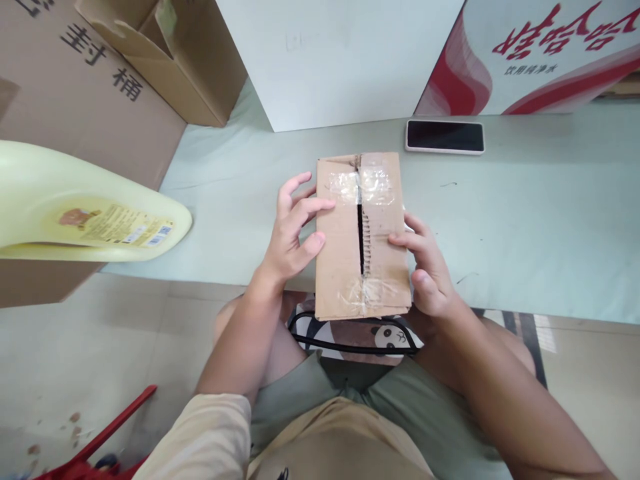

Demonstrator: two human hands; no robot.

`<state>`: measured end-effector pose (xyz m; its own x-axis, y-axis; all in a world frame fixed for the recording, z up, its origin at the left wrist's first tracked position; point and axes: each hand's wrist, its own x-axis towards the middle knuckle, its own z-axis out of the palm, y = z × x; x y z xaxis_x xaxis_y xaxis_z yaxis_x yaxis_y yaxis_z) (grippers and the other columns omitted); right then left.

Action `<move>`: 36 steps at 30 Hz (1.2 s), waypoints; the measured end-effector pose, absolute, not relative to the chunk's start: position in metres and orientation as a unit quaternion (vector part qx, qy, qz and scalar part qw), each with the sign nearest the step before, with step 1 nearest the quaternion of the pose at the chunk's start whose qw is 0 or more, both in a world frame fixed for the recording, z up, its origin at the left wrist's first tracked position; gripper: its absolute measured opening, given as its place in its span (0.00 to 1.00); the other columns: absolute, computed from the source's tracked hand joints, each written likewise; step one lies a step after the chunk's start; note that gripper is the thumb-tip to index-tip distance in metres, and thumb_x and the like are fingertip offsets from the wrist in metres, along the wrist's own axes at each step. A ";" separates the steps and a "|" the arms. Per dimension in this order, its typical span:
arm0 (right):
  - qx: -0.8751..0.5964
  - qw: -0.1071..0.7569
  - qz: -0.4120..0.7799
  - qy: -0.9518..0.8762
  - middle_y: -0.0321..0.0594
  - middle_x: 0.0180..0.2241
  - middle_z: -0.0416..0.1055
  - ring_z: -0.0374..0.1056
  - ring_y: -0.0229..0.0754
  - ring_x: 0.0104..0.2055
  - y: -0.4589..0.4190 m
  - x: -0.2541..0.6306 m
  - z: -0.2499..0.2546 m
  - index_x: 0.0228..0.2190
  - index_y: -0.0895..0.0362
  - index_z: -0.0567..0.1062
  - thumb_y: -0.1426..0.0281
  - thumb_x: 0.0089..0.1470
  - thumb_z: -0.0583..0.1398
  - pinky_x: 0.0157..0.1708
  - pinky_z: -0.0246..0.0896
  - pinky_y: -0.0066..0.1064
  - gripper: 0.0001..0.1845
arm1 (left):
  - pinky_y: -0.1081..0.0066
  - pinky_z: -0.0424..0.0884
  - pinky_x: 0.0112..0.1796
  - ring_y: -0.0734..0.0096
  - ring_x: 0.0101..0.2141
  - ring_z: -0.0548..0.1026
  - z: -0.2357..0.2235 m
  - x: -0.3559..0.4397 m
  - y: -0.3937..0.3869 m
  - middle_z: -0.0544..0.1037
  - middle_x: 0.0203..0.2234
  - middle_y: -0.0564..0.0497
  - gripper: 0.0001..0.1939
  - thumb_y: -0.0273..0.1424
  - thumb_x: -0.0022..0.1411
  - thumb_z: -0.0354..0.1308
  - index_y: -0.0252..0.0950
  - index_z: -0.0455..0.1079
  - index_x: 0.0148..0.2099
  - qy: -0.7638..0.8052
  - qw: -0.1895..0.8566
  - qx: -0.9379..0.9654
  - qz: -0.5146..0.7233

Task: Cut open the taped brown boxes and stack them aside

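Note:
A small brown cardboard box (337,253) sits at the front edge of the table, its near end reaching past the edge. Clear tape covers both ends of its middle seam, and a dark narrow gap with a torn corrugated edge shows between the flaps. My left hand (296,230) holds the box's left side, forefinger on the top and thumb against the edge. On the right side, my right hand (427,263) grips the box with a fingertip on the top; its other fingers are partly hidden behind the box.
A black-screened phone (445,137) lies beyond the box on the pale green tablecloth (540,220). White and red cartons (350,67) stand at the back. Leftward are a yellow bottle (90,207), a large carton (125,127) and an open-topped box (200,73).

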<state>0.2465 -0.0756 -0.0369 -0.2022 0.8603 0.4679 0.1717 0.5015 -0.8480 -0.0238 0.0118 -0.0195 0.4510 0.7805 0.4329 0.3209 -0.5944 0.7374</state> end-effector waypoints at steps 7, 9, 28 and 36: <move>-0.372 0.513 0.350 -0.690 0.34 0.72 0.55 0.59 0.59 0.72 -0.076 0.245 -0.041 0.61 0.37 0.70 0.48 0.68 0.52 0.67 0.61 0.58 0.24 | 0.53 0.83 0.48 0.46 0.63 0.71 -0.026 -0.024 0.014 0.57 0.67 0.43 0.27 0.59 0.71 0.47 0.50 0.67 0.60 0.331 0.244 0.814 0.410; -0.384 0.531 0.391 -0.646 0.36 0.71 0.58 0.64 0.57 0.69 -0.076 0.247 -0.044 0.62 0.36 0.68 0.43 0.67 0.48 0.62 0.68 0.56 0.29 | 0.54 0.83 0.46 0.46 0.63 0.70 -0.028 -0.024 0.016 0.58 0.66 0.42 0.26 0.59 0.72 0.46 0.49 0.66 0.60 0.334 0.227 0.811 0.423; -0.791 0.188 0.204 -0.546 0.44 0.36 0.76 0.70 0.51 0.36 -0.045 0.265 -0.036 0.52 0.55 0.73 0.61 0.53 0.58 0.38 0.61 0.41 0.25 | 0.46 0.76 0.59 0.48 0.66 0.67 -0.031 -0.017 0.008 0.60 0.63 0.42 0.22 0.53 0.75 0.44 0.47 0.66 0.59 0.340 0.182 0.801 0.457; -0.763 0.349 0.267 -0.474 0.34 0.27 0.69 0.67 0.44 0.29 -0.049 0.260 -0.028 0.49 0.53 0.71 0.64 0.55 0.56 0.33 0.60 0.36 0.19 | 0.47 0.75 0.60 0.52 0.63 0.70 -0.029 -0.002 0.000 0.64 0.58 0.43 0.19 0.49 0.77 0.45 0.46 0.69 0.57 0.375 0.140 0.786 0.472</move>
<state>0.2604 -0.0490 -0.0280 0.4077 0.9099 -0.0764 0.5364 -0.3064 -0.7864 -0.0016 0.0001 -0.0287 0.2734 0.7220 0.6356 0.4577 -0.6788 0.5742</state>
